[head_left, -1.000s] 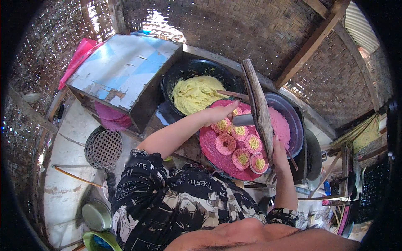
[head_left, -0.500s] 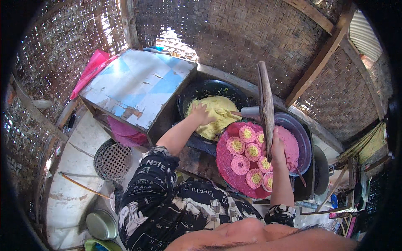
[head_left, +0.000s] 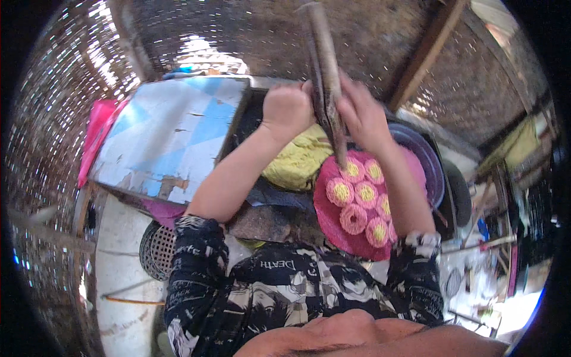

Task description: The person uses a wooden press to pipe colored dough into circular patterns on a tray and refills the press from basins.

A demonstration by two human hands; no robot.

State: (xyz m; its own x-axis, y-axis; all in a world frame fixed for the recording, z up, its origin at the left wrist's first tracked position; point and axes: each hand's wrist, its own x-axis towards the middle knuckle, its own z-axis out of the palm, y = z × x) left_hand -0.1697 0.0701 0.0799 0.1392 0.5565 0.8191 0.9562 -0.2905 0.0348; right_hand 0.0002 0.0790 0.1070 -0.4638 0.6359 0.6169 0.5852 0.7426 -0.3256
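Wooden pole (head_left: pixel 322 56), head view: one, slightly tilted, between two hands, its lower end over the edge of the flower cakes. Left hand (head_left: pixel 288 108): curled into a fist beside the pole; contents hidden, cannot tell. Right hand (head_left: pixel 364 117): fingers extended, blurred, against the pole; grip cannot be told. Change: left hand is off the yellow dough (head_left: pixel 292 163), one mound, so both now serve the pole. Flower cakes (head_left: pixel 366 195): seven clear, one partial, on one pink tray (head_left: pixel 331 221).

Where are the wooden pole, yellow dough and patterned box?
Wooden pole (head_left: pixel 326 77): head view, middle of its shaft.
Yellow dough (head_left: pixel 295 162): head view, its visible surface.
Patterned box (head_left: pixel 175 134): head view, its top.
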